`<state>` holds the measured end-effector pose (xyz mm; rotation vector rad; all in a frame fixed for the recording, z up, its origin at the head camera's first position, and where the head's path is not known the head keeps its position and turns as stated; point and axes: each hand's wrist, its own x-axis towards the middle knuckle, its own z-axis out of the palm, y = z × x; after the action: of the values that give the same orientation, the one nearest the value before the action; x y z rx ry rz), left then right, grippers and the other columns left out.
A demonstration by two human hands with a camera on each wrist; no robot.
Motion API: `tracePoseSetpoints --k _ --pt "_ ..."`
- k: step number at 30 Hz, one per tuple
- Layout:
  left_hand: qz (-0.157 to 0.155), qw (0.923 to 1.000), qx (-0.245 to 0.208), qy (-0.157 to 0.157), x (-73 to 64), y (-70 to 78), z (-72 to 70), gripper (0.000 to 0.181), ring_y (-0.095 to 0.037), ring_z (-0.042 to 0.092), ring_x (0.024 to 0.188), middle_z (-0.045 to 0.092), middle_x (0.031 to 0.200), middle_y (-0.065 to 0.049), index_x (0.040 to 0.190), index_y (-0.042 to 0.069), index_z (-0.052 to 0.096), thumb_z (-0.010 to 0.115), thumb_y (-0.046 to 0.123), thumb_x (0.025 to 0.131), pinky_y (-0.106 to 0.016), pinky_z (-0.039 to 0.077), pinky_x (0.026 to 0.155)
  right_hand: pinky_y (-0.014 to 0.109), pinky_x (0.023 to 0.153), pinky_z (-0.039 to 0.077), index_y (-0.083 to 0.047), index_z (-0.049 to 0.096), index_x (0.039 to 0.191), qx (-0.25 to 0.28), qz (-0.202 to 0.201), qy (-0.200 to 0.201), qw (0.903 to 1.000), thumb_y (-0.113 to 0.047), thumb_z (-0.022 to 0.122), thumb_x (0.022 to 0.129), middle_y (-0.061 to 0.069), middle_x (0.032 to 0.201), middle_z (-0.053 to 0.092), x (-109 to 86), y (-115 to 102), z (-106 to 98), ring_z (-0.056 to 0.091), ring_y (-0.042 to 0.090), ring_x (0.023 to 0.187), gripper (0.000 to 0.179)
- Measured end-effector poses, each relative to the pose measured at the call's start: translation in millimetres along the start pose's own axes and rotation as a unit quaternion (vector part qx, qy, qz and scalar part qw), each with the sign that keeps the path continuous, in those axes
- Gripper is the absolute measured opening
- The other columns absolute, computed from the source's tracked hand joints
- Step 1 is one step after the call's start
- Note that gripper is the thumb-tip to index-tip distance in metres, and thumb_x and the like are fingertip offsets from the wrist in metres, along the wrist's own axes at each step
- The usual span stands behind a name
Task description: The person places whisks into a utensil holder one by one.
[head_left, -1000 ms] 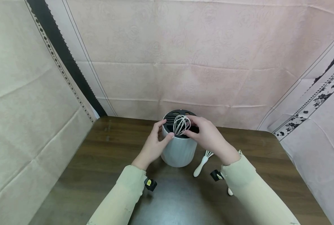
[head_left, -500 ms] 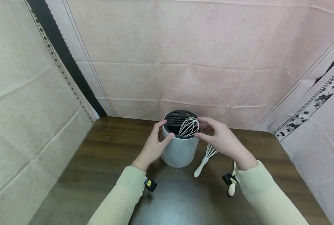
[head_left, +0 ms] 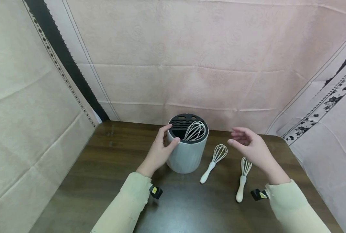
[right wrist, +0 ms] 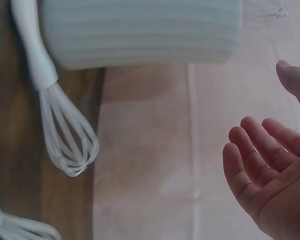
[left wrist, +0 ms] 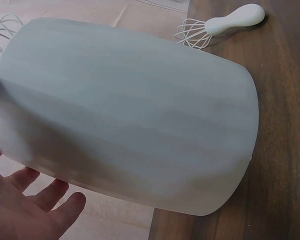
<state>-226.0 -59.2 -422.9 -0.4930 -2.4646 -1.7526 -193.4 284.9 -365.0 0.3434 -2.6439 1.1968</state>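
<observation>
Two whisks (head_left: 213, 164) on a wood-grained table (head_left: 117, 158) — pale pink cloth (head_left: 213, 64) behind.

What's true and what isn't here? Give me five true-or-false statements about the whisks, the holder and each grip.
1. The pale grey cylindrical holder with a black slotted top stands upright on the brown wood-grain table. True.
2. A white wire whisk and a second whisk lie right of the holder. True.
3. A third whisk sits handle-up in the holder. False: the third whisk has its wire loops upward.
4. The person's left grip touches the holder. True.
5. The person's right grip is holding a whisk. False: the right grip holds nothing.
</observation>
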Motion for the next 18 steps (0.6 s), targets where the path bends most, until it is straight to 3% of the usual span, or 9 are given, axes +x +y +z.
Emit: tracePoseSetpoints --k 5,11,18 --pt "0.001 1.0000 0.002 0.000 -0.5 -0.3 0.1 0.067 -0.020 0.033 0.137 0.023 0.154 0.009 0.145 0.045 0.025 0.054 0.064 0.088 -0.047 0.033 0.107 0.017 0.075 0.049 -0.014 0.050 0.138 -0.021 0.025 -0.008 0.9994 -0.036 0.072 0.087 0.006 0.120 0.063 -10.8 22.7 -1.7 0.063 0.020 0.101 0.060" --pt "0.000 1.0000 0.007 0.000 0.3 -1.0 2.0 0.067 -0.021 0.032 0.137 0.023 0.154 0.009 0.145 0.046 0.024 0.053 0.065 0.088 -0.050 0.033 0.107 0.017 0.079 0.047 -0.011 0.047 0.139 -0.037 0.062 -0.012 0.9973 -0.043 0.072 0.086 0.009 0.121 0.061 -21.7 46.2 -2.0 0.060 0.026 0.106 0.066" --pt "0.004 1.0000 0.007 0.003 0.3 -2.4 1.5 0.067 -0.021 0.033 0.137 0.023 0.154 0.009 0.145 0.045 0.024 0.053 0.064 0.089 -0.051 0.034 0.107 0.036 0.083 0.048 -0.010 0.047 0.138 -0.065 0.089 -0.016 0.9937 -0.051 0.069 0.085 0.011 0.121 0.061 -28.9 67.3 1.9 0.060 0.029 0.107 0.071"
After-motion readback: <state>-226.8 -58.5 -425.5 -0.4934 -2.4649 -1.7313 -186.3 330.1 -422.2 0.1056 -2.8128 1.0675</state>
